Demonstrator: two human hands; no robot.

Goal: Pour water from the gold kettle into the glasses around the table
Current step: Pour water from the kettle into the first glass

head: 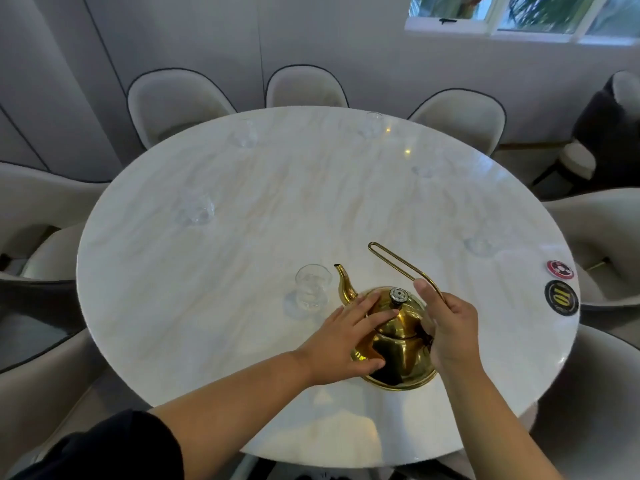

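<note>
The gold kettle (398,348) stands on the round white marble table (242,271), spout pointing up-left toward a clear glass (311,287) just beside it. My left hand (346,334) lies flat with straight fingers on the kettle's left side and lid. My right hand (446,327) grips the thin gold wire handle (398,263), which leans back to the upper left. More clear glasses stand around the table: one at the left (195,209), one far left (246,135), one far (374,124), two faint ones on the right (479,245) (422,171).
Pale upholstered chairs (304,88) ring the table on all sides. Two round discs lie near the right rim, one red (560,270) and one black (561,297). A window sits at the top right.
</note>
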